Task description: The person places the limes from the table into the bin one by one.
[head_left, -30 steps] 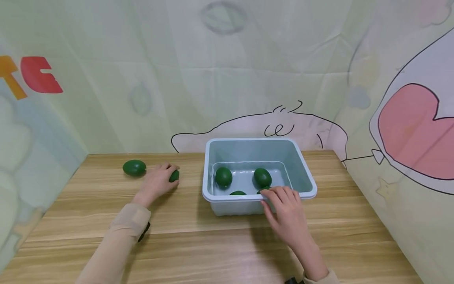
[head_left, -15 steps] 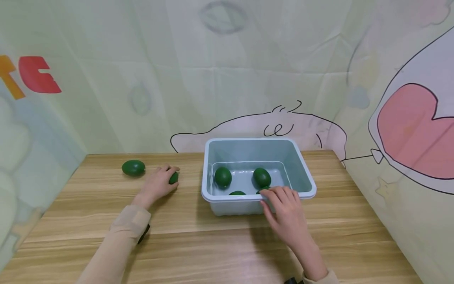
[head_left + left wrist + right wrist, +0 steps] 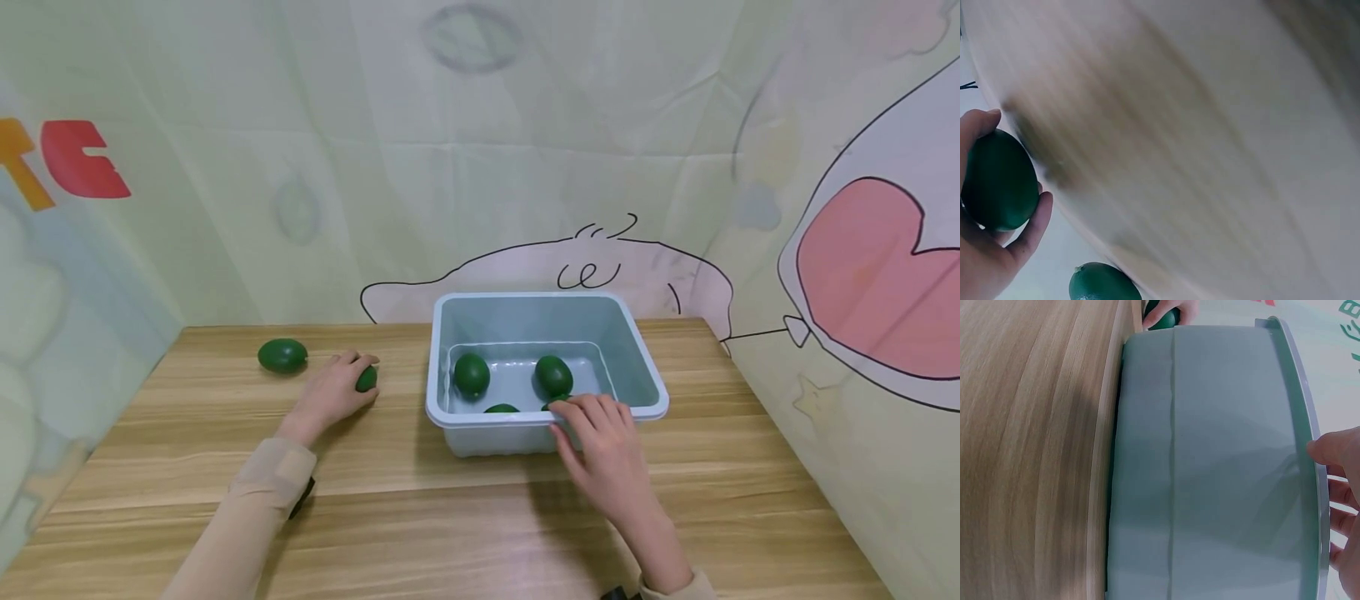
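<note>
My left hand (image 3: 330, 395) curls round a smooth, dark green oval fruit (image 3: 366, 379) low over the table. In the left wrist view, thumb and fingers wrap that fruit (image 3: 1002, 181). A second green fruit (image 3: 282, 356) lies to the left of this hand. My right hand (image 3: 606, 450) grips the near rim of a pale blue plastic box (image 3: 487, 437). The right wrist view has the thumb outside the rim and the fingers over it. Several green fruits (image 3: 472, 375) lie in the box, some partly hidden by its front wall and my fingers.
The wooden table (image 3: 420, 533) meets a printed cloth backdrop (image 3: 375, 167) behind and on both sides. The box stands right of the middle, near the back edge.
The fruit in my left hand has shifted very slightly nearer. My right hand stays on the box rim, and the box and other fruits have not moved.
</note>
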The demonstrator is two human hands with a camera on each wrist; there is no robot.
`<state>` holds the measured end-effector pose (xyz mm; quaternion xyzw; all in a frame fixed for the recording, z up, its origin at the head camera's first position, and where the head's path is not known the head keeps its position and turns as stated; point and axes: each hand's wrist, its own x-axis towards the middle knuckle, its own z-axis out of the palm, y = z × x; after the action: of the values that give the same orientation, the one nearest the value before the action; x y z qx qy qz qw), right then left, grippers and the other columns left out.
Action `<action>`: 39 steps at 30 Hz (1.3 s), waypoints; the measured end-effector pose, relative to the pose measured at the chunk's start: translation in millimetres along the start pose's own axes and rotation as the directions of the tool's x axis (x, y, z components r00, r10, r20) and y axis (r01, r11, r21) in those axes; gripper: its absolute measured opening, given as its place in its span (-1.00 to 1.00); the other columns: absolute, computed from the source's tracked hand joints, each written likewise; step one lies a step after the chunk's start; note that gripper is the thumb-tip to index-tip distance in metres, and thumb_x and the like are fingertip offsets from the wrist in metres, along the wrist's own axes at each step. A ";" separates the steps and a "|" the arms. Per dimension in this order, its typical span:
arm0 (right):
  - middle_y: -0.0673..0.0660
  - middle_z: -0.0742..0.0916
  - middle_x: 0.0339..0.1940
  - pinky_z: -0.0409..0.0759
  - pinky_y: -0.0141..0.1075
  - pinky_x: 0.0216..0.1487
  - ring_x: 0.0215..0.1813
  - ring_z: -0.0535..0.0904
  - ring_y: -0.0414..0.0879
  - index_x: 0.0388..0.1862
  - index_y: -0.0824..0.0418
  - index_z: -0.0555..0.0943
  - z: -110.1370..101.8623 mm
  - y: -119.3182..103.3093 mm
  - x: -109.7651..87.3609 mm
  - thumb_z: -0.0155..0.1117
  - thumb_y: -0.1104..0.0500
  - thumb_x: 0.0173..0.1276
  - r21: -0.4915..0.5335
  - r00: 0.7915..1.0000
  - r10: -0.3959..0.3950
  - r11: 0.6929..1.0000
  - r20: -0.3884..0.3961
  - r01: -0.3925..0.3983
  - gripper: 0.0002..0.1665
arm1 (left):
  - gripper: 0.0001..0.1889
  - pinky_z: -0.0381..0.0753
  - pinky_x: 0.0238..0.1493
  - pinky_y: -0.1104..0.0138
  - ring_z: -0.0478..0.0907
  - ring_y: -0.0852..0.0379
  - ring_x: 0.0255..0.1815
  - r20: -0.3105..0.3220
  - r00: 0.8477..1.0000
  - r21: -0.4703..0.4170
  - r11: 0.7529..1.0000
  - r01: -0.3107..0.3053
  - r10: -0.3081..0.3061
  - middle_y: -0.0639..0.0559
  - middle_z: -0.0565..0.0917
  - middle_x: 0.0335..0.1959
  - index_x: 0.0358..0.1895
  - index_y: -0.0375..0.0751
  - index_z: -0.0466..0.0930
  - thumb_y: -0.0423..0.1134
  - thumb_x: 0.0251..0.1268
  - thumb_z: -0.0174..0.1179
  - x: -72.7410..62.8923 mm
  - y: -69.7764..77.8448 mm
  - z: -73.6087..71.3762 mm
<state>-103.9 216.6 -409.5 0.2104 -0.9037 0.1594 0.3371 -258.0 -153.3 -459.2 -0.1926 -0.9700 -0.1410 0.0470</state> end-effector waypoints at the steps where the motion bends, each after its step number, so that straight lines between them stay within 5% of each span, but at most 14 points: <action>1: 0.05 0.67 -0.17 0.39 -0.14 -0.08 -0.08 0.50 -0.01 -0.07 0.13 0.64 0.1 0.0 0.0 0.37 0.17 0.18 0.000 1.000 -0.001 1.000 -0.001 0.001 -0.70 | -0.46 0.52 -0.03 -0.07 0.50 -0.24 -0.03 0.002 1.000 -0.001 1.000 0.001 -0.001 -0.29 0.54 0.05 0.21 -0.27 0.47 -0.15 0.17 0.30 -0.1 0.5 -0.3; 16: 0.06 0.67 -0.18 0.38 -0.15 -0.07 -0.08 0.50 -0.01 -0.07 0.13 0.64 -0.6 -0.9 0.2 0.38 0.18 0.17 0.006 1.000 0.006 1.000 0.001 -0.006 -0.69 | -0.43 0.53 0.07 -0.10 0.50 -0.24 0.11 0.029 0.999 -0.045 0.999 0.021 -0.020 -0.24 0.55 0.09 0.23 -0.19 0.47 -0.09 0.14 0.33 -2.1 15.7 -10.5; 39: 0.05 0.66 -0.17 0.38 -0.14 -0.08 -0.08 0.49 -0.01 -0.06 0.13 0.63 -1.3 -0.9 0.4 0.28 0.13 0.28 0.008 1.000 -0.001 1.000 -0.001 0.001 -0.74 | -0.43 0.56 0.07 -0.08 0.54 -0.20 0.10 -0.054 0.995 -0.016 0.997 -0.080 0.079 -0.18 0.58 0.11 0.22 -0.15 0.50 -0.08 0.11 0.36 -12.4 46.2 -28.6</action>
<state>-103.0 216.2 -408.2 0.2120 -0.9028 0.1627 0.3369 -227.6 -125.1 -421.9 -0.2276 -0.9586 -0.1530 0.0769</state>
